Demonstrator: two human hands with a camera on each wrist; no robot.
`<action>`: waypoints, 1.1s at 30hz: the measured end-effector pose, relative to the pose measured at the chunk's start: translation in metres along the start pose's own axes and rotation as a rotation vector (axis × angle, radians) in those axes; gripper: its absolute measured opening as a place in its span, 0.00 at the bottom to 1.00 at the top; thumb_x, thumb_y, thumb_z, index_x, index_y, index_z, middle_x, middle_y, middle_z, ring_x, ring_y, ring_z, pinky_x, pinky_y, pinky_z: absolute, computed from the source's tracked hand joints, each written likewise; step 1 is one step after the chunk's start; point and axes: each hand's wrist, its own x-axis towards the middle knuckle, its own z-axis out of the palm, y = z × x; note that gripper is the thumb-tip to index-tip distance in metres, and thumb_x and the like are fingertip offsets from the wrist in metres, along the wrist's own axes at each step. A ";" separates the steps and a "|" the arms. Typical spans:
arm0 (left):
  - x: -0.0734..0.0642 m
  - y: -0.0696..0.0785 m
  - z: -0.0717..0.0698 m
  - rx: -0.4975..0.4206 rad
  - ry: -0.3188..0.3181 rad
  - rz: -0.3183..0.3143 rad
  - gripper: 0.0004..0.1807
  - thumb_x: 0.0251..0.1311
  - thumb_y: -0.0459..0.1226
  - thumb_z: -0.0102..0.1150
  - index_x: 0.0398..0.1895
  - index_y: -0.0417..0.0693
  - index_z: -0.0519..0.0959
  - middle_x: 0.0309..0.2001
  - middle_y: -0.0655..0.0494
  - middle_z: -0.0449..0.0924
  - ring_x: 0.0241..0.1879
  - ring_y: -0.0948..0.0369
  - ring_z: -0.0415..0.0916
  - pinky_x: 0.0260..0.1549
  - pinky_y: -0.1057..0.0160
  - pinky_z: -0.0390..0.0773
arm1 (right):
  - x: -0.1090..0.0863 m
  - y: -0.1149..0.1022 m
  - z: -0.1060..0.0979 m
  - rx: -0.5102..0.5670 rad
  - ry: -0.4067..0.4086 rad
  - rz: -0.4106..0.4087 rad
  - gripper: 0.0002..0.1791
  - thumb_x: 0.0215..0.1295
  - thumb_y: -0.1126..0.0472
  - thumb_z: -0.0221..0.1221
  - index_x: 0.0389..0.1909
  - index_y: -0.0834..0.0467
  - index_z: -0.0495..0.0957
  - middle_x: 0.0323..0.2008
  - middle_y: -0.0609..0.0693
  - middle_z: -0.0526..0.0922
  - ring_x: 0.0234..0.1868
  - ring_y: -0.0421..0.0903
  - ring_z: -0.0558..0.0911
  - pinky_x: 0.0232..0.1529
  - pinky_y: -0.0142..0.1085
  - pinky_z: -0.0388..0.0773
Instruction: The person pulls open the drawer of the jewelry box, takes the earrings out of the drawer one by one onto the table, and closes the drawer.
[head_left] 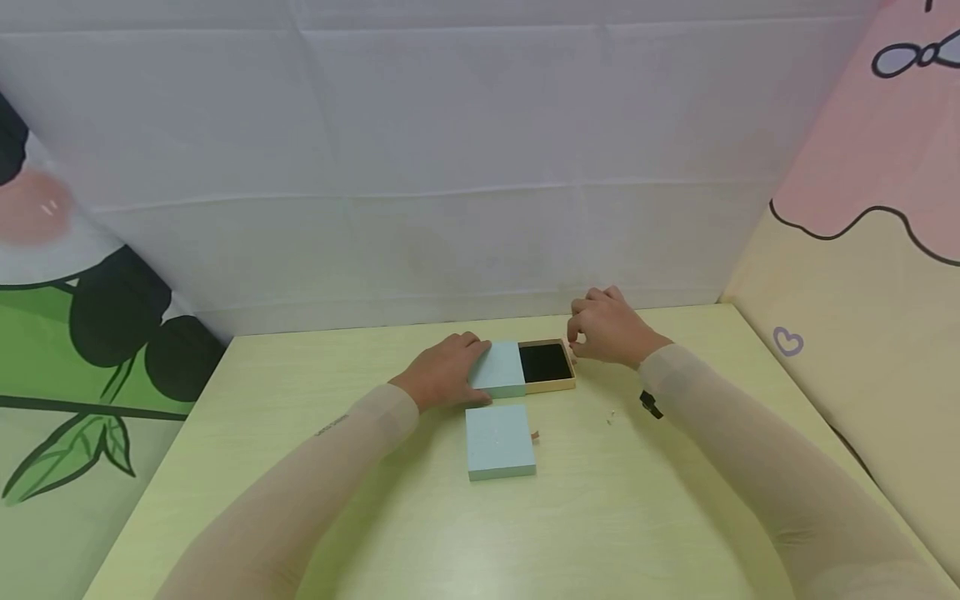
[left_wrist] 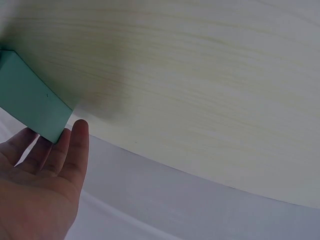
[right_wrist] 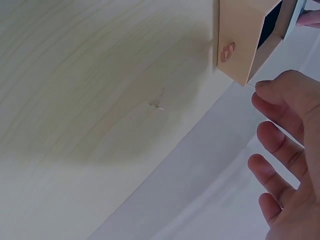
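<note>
A pale blue slide-out jewelry box lies on the table; its blue sleeve [head_left: 497, 371] covers the left part of a tan drawer [head_left: 550, 387] with a black lining. My left hand [head_left: 442, 372] grips the sleeve's left end, thumb on the near side and fingers on the far side. At the drawer's far right corner is my right hand [head_left: 611, 327]. Its thumb and index finger pinch together, and a thin wire-like piece [right_wrist: 251, 85] shows at their tips; its kind is unclear. The other fingers are loosely bent. An orange ribbon loop [right_wrist: 227, 52] hangs on the drawer's end.
A second blue box [head_left: 501, 443], closed, with a ribbon tab [head_left: 535, 436] on its right, lies nearer me. Tiny shiny pieces, perhaps an earring [right_wrist: 157, 105], lie on the table [head_left: 630, 508] to the right. A white cloth [head_left: 450, 242] hangs behind the table's back edge.
</note>
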 end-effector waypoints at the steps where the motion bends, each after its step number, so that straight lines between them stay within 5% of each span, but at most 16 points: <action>1: 0.000 0.000 0.000 -0.001 0.000 0.000 0.55 0.72 0.60 0.82 0.93 0.44 0.69 0.87 0.46 0.75 0.85 0.47 0.76 0.86 0.46 0.79 | 0.000 0.001 0.000 0.003 -0.002 0.003 0.02 0.74 0.58 0.77 0.41 0.49 0.99 0.41 0.49 0.88 0.52 0.54 0.79 0.60 0.55 0.69; 33: -0.001 0.004 -0.003 0.004 -0.015 -0.018 0.56 0.71 0.60 0.82 0.93 0.44 0.68 0.87 0.45 0.75 0.84 0.46 0.76 0.86 0.45 0.80 | -0.014 0.012 0.010 -0.031 -0.017 0.020 0.03 0.74 0.59 0.78 0.38 0.49 0.98 0.39 0.47 0.87 0.49 0.54 0.78 0.56 0.52 0.67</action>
